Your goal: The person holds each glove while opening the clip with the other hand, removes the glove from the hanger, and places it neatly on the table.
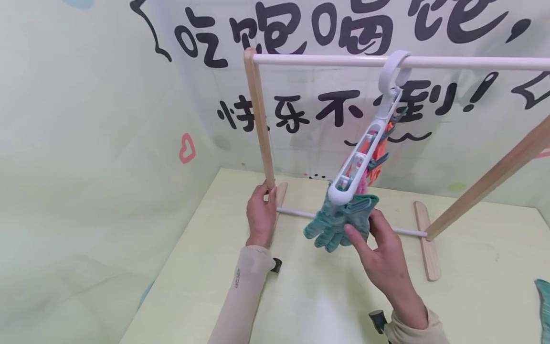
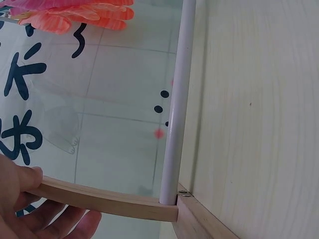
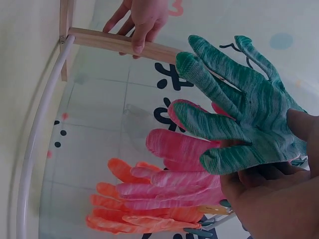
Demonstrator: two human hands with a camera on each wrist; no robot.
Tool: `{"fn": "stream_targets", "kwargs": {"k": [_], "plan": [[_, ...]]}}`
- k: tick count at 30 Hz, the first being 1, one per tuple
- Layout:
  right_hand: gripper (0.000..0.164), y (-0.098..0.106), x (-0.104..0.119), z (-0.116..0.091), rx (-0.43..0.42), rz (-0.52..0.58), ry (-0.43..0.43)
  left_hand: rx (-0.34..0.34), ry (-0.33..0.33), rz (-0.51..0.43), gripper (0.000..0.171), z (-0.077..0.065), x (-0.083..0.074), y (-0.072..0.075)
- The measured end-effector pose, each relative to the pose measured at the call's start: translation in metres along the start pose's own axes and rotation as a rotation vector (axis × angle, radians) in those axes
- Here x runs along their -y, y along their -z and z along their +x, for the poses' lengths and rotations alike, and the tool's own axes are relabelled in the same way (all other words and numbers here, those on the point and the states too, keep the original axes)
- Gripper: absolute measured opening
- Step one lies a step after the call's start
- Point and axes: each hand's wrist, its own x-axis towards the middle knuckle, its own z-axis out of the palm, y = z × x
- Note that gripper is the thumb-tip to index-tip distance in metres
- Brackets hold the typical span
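Pale bench [image 1: 326,296] runs forward, left edge outboard of the left hand [image 1: 261,217]; open air between both hands. Right hand [image 1: 384,253] pinches green glove [image 1: 338,227] below white hanger's [image 1: 341,195] near end; long axis slants, fingers down-left, cuff up-right. Left grips left post [image 1: 260,124]. Pink and orange gloves [image 3: 179,147] hang behind; rail [image 1: 322,60] crosses above.

- Right-wrist view, right: green glove [image 3: 261,112], paler streaks
- Centre: streaked pink glove [image 3: 182,145]
- Lower left: orange glove [image 3: 144,216]
- Head view, upper right: white hanger [image 1: 382,112]
- Top: black lettering [image 1: 216,62]
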Motion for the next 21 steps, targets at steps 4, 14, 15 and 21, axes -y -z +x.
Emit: {"fn": "stream_targets", "kwargs": {"k": [4,14,15,21], "plan": [[0.052,-0.0031,0.0024,0.0004,-0.049,0.002,0.012,0.006,-0.004,0.000,0.020,0.0013,-0.0019,-0.0007],[0.024,-0.0049,0.0047,-0.0037,-0.120,-0.047,0.004,0.002,0.000,0.003,0.018,0.0000,-0.0009,-0.0012],[0.023,-0.0040,0.0045,-0.0041,-0.125,-0.053,0.000,0.003,-0.002,0.007,0.018,0.0000,-0.0009,-0.0014],[0.021,-0.0002,0.0029,-0.0044,-0.136,-0.049,0.005,-0.003,-0.025,0.017,0.018,0.0004,-0.0023,-0.0009]]}}
